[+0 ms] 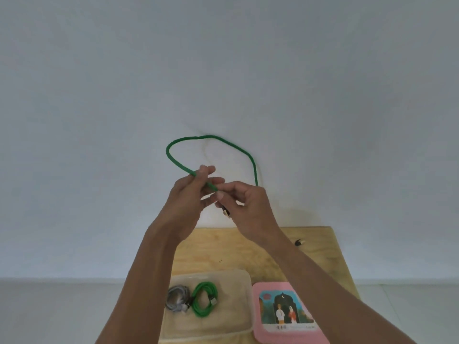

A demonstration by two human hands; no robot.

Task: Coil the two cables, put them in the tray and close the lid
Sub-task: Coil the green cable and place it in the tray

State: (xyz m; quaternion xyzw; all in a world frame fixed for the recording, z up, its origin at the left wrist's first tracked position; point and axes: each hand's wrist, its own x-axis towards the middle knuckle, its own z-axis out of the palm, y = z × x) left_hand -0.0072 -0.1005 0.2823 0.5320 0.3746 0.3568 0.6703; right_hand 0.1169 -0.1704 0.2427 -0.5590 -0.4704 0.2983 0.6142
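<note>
I hold a green cable [211, 139] up in the air before the wall, bent into one wide loop. My left hand [191, 194] pinches the loop's near strand between thumb and fingers. My right hand [246, 202] grips the cable just beside it, and a black plug end [226, 211] hangs below its fingers. The cable's other plug [299, 242] lies on the table at the right. Below, a clear plastic tray [238, 316] holds a coiled grey cable [176, 297] and a coiled green cable [205, 299]. The pink lid [285, 316] lies flat to the tray's right.
A light wooden table [248, 252] stands against a plain pale wall [223, 70]. The tray and lid sit near its front edge. Grey floor [49, 314] shows on both sides of the table.
</note>
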